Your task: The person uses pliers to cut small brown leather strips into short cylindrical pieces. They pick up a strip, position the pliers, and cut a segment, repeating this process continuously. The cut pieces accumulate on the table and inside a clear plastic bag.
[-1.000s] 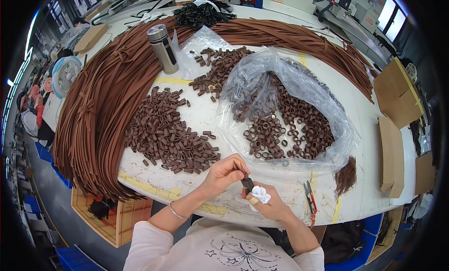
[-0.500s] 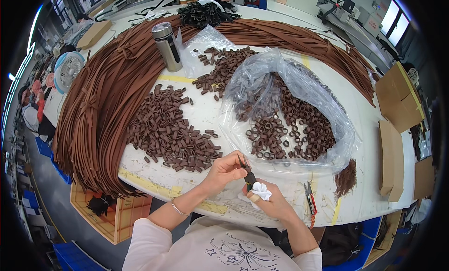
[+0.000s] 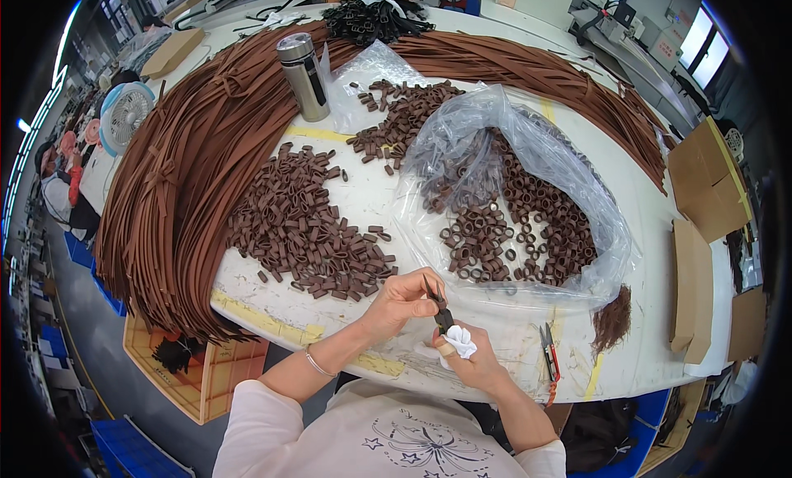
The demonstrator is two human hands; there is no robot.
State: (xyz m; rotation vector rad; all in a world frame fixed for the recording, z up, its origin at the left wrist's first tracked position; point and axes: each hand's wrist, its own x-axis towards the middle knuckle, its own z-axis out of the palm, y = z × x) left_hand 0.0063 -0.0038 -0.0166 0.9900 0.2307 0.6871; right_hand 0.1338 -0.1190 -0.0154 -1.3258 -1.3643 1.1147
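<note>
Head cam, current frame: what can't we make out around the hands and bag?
- Head view: grip end of the dark pointed tool, hidden by the right hand and white cloth.
- Head view: whether the left hand pinches a small piece; its own fingers cover the spot.
- Head view: deeper rings in the plastic bag, veiled by folded film.
- Head view: co-worker at far left, too small and blurred.
</note>
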